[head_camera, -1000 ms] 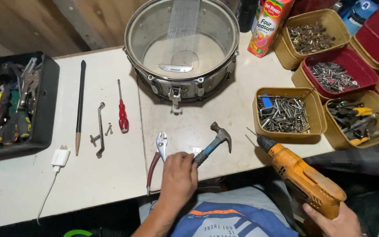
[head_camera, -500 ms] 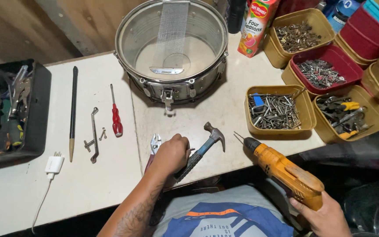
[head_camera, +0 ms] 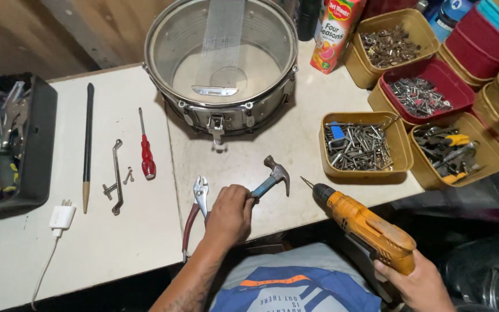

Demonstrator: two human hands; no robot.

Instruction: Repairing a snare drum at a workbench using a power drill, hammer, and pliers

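– Blue-handled hammer (head_camera: 272, 180): where is it now?

– On the white table (head_camera: 249, 156), near the front edge and just right of the red-handled pliers (head_camera: 198, 199). Steel head points away from the person. Same spot and angle as a second ago.

– So what changed?

– Left hand (head_camera: 229, 215). A second ago it lay lower, flat over the handle ends at the table edge. Half a second ago it had slid up over the pliers. Now it is a closed fist round the hammer's handle, with only the head end showing past the knuckles.

– Lifted?

– Cannot tell. The head looks to rest on the table; no clear gap under it.

– Meaning?

– The hand has gone from covering the tools to actually gripping one. The hammer is the one picked out, and the pliers lie untouched beside the wrist.

– Right hand?

– Right hand (head_camera: 414, 283) is wrapped round the grip of the orange drill (head_camera: 365, 225), as it was in both earlier views. The drill sits off the table edge with its bit aimed up and left toward the hammer head, close but apart.

– Surroundings?

– Metal drum shell (head_camera: 222, 63) at the back, centre. Yellow tub of nails (head_camera: 358, 144) to the right of the hammer. Red screwdriver (head_camera: 145, 147) to the left, well apart. None of them has moved.
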